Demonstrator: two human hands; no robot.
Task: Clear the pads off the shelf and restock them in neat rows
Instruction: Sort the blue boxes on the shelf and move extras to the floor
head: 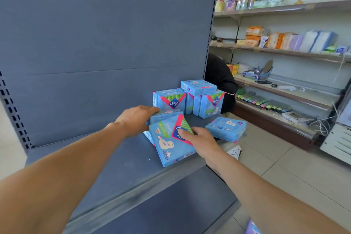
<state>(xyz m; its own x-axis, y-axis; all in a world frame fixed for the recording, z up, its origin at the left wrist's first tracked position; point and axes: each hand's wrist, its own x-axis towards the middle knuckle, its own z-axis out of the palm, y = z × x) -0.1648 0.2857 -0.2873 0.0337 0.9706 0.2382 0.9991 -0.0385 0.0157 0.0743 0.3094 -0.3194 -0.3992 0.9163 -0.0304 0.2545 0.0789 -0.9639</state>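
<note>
Honestly, both hands are on the loose Libresse pad boxes (171, 138) piled near the blue shelf's (117, 167) right end: left hand (135, 119) reaching over the back ones, right hand (199, 138) gripping the tilted front box. I'd square the stack first, then lift.
</note>
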